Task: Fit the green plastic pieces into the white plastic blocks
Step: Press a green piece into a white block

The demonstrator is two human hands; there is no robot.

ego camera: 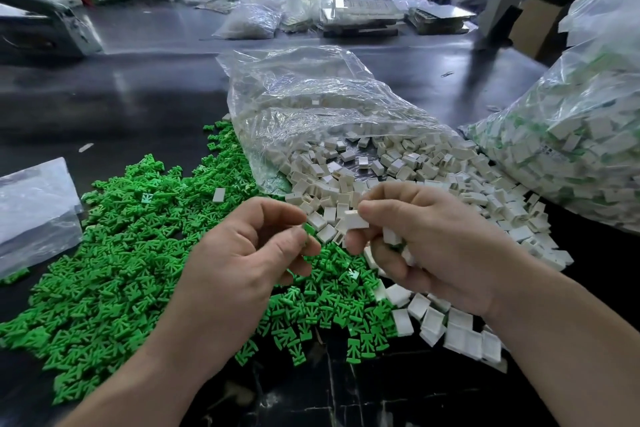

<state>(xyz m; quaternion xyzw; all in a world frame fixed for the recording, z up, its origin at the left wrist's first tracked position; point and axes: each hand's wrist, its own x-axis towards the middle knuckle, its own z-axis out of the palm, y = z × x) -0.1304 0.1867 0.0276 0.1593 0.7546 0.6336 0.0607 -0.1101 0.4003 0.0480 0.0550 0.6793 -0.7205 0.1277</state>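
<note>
We are looking down at a dark counter (pixel 131 100) where a clear plastic bag (pixel 311 104) is lying on its side, its mouth opening toward us and spilling white blocks (pixel 415 163) across the surface. A second, fuller bag (pixel 571 135) at the right is holding white blocks with green showing among them; a small printed mark on it is too blurred for us to read. A flattened clear bag (pixel 34 204) is lying at the left. Loose green pieces (pixel 121 253) are spreading in a wide pile below our left hand (pixel 242 260), whose grip is pinching one green piece (pixel 309 229), mostly hidden, its end pointing right. Our right hand (pixel 426 246) is pinching one white block (pixel 356 218), its long axis roughly level, with further blocks cupped in the palm.
</note>
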